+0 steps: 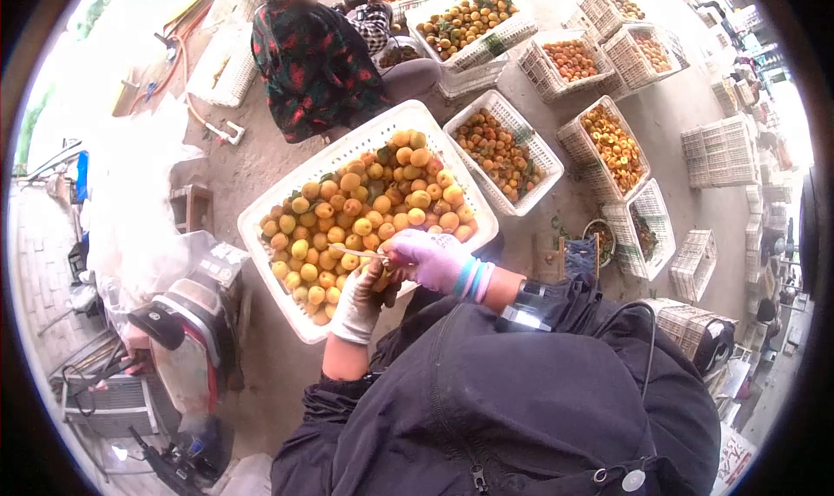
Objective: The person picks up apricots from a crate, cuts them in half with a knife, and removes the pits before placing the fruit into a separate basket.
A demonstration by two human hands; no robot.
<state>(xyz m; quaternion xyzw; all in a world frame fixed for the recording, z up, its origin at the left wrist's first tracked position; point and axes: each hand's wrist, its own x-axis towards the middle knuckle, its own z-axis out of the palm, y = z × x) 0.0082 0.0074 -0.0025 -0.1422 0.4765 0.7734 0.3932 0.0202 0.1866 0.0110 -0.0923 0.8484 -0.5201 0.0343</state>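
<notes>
My gloved hands meet over the near edge of the white crate point(276, 202) of apricots.

Head view: my left hand point(360, 300), in a white glove, curls around one apricot point(388, 276) while my right hand point(426, 257), in purple, pinches a thin blade point(360, 253) just above it; beyond the crate a person in a patterned jacket point(313, 57) crouches.

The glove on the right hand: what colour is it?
Pale purple, on the right hand; the head view shows it best.

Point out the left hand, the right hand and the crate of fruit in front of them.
left hand point(358, 298), head view, back of the white glove.
right hand point(423, 257), head view, back of the purple glove.
crate of fruit point(295, 315), head view, near white rim.
</notes>
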